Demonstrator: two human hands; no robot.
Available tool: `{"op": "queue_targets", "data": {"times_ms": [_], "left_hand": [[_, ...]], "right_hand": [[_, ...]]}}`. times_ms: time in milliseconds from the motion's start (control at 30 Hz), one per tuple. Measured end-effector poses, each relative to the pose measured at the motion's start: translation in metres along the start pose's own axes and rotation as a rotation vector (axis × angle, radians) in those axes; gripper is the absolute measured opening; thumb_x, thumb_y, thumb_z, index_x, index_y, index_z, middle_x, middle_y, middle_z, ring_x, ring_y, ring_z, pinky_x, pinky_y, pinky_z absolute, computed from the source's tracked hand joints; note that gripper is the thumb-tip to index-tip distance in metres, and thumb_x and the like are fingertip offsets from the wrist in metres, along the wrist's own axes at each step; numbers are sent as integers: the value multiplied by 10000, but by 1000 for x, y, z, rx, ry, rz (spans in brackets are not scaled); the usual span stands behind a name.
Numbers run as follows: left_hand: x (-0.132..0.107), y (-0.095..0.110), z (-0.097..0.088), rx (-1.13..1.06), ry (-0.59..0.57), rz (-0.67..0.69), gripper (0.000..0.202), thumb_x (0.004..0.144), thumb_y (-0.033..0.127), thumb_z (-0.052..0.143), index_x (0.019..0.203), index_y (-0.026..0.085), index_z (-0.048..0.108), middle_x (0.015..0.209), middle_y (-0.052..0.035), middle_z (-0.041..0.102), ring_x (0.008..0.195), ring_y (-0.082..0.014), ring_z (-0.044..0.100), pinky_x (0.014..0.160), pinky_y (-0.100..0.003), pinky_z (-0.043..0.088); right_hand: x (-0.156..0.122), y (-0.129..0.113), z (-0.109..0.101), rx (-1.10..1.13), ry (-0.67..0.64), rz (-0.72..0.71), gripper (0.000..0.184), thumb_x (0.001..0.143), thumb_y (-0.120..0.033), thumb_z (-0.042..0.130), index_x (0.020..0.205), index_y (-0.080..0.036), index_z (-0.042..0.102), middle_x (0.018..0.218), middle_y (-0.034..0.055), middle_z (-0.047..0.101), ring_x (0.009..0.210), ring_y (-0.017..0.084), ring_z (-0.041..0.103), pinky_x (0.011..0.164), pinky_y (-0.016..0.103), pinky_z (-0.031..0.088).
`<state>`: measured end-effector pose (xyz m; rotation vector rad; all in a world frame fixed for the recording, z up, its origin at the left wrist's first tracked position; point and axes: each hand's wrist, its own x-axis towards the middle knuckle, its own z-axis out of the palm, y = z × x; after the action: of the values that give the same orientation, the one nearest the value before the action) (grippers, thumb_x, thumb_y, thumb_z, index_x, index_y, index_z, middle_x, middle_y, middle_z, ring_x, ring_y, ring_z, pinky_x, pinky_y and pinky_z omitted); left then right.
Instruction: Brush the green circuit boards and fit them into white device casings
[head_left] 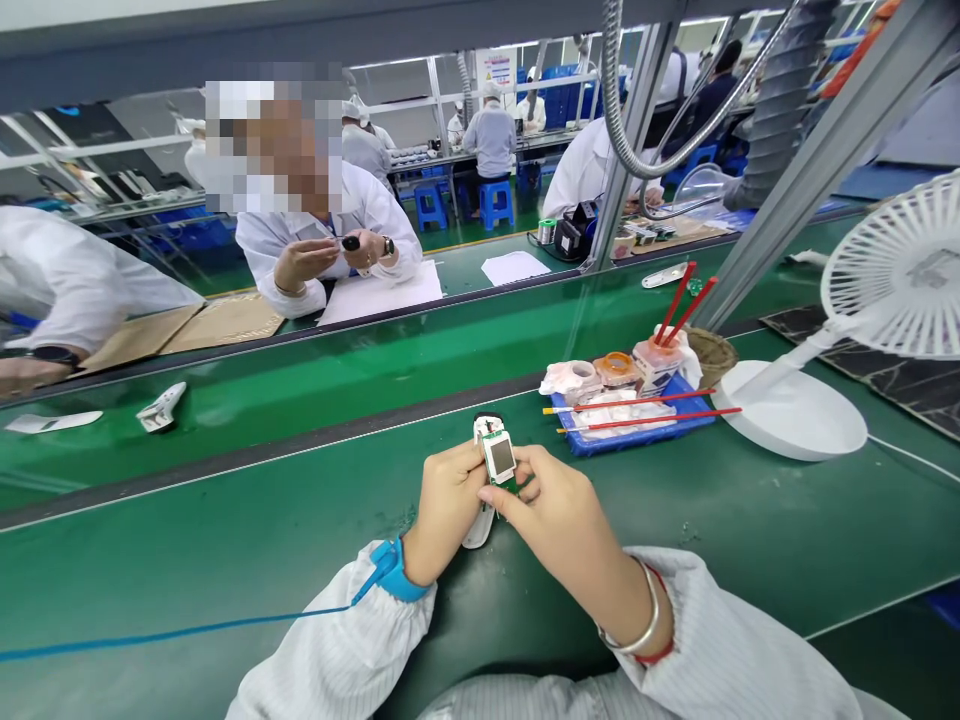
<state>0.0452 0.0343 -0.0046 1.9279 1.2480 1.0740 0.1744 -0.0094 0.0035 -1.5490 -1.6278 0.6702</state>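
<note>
My left hand is closed around a long white plastic casing, its rounded lower end showing below the fingers. Over the casing sits a green circuit board with a small grey display screen in a white frame. The thumb and fingers of my right hand pinch this board at its lower right edge. Whether the board is fastened to the casing is hidden by my fingers. A blue wrist strap with a cord circles my left wrist.
At right, a blue tray holds jars, white cloth and red brushes, beside a white fan. Beyond the bench edge runs a green conveyor belt carrying white casing parts. Across it, a co-worker handles a small dark part.
</note>
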Motion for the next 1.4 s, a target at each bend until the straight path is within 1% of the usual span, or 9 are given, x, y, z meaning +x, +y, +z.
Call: {"op": "queue_targets", "data": {"times_ms": [100,167,233,300,400,533,767,1167,1400], "left_hand": [[1,0,0,-15,-56,-101,281,785,101,450,707,167,712,605,14,591,583,-111,498,547,-205,368],[2,1,-2,-125,-154,-184,304,803,145,486,1017,210,692,756,4,666,670,-133,556,626,-219,416],[2,2,-5,-333,-268,-261,515,819,191,518,1326,264,459,1005,-24,679,822,-160,603,760,-261,447],[2,2,-7,-545,-343,-311,651,839,226,524,1429,270,252,1172,-61,625,969,-181,597,887,-309,421],[2,3,-9,-772,-355,-367,722,853,260,531,1456,230,134,1205,-102,609,1049,-198,579,955,-352,381],[5,6,-8,-918,-297,-475,877,804,240,620,1460,207,39,1108,-121,663,958,-208,629,885,-357,430],[7,10,-6,-986,-203,-539,834,731,198,703,1415,119,232,1076,-154,672,910,-216,648,777,-289,474],[4,5,-5,-1055,-213,-518,740,735,170,697,1358,172,298,1073,-129,664,869,-196,652,721,-272,483],[4,6,-6,-1090,-235,-502,708,714,172,717,1323,177,357,1042,-116,672,858,-177,646,696,-237,473]], "right_hand": [[4,4,1,33,-9,40,364,741,-328,669,1066,-225,540,731,-33,576,562,133,570,542,253,438],[8,9,-1,64,-26,62,553,746,-340,659,1247,-234,448,734,-35,565,563,133,580,545,254,455],[13,12,-4,91,-44,80,630,757,-361,645,1322,-246,390,745,-32,566,566,131,590,551,256,467],[17,15,-8,97,-62,95,601,761,-379,638,1311,-262,427,743,-30,572,570,130,597,563,261,476],[20,17,-12,88,-75,109,601,730,-358,674,1290,-276,471,697,-39,573,572,137,596,585,276,484],[21,18,-11,106,-33,102,636,690,-325,715,1283,-268,491,748,-23,585,581,133,575,620,296,497],[20,19,-7,76,4,30,627,691,-302,723,1276,-253,502,778,-8,568,589,132,540,618,311,501],[16,15,-2,-51,116,-126,572,698,-292,732,1231,-211,538,797,6,516,620,145,538,603,299,513],[13,18,3,-222,192,-245,544,771,-393,648,1248,-160,530,803,46,528,701,196,533,645,354,507]]}}
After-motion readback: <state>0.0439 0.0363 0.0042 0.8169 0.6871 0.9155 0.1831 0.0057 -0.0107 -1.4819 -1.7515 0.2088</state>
